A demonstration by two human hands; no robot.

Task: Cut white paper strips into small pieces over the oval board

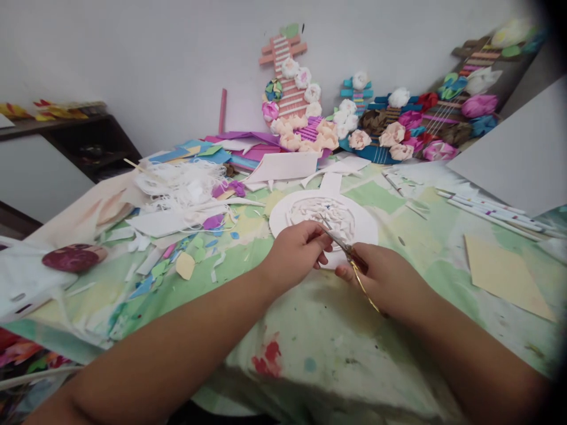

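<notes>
My right hand (383,274) is closed around the handles of a pair of gold-handled scissors (362,285), whose blades point up and to the left. Close by the blades, my left hand (301,251) has its fingers pinched together; whatever they hold is too small or hidden to make out. Beneath both hands lies a white rounded paper cutout (280,213), with a strip extending from its far side. Crumpled white paper strips (316,211) fill a ring in its middle, partly covered by my fingers and the scissors.
Decorated paper guitars (287,88) with crepe flowers lean against the wall. White string (181,183), coloured scraps (163,271) and a dark red oval object (74,257) lie to the left. Rolled paper sticks (491,211) and a cream sheet (507,274) lie right on the patterned tablecloth (319,330).
</notes>
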